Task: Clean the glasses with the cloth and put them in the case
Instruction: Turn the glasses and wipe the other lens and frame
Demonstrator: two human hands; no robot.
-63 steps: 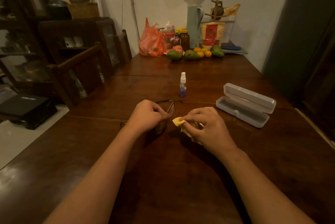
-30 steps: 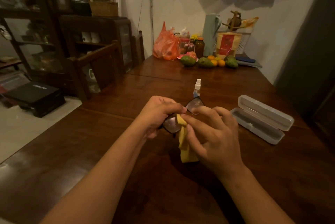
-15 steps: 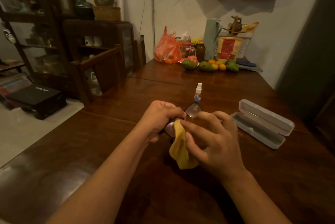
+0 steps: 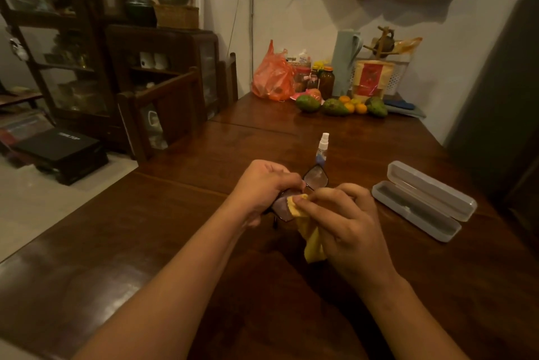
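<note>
With the left hand (image 4: 264, 187) gripping the glasses (image 4: 294, 194) above the surface (image 4: 175, 243) and the right hand (image 4: 347, 222) pinching the cloth (image 4: 309, 231) on one lens, hard rubbing could twist the frame.

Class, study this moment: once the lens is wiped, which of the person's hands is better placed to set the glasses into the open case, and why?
Probably the left hand: it already grips the glasses, while the right hand is occupied pinching the yellow cloth. The open case lies on the right, so the left must reach across.
</note>
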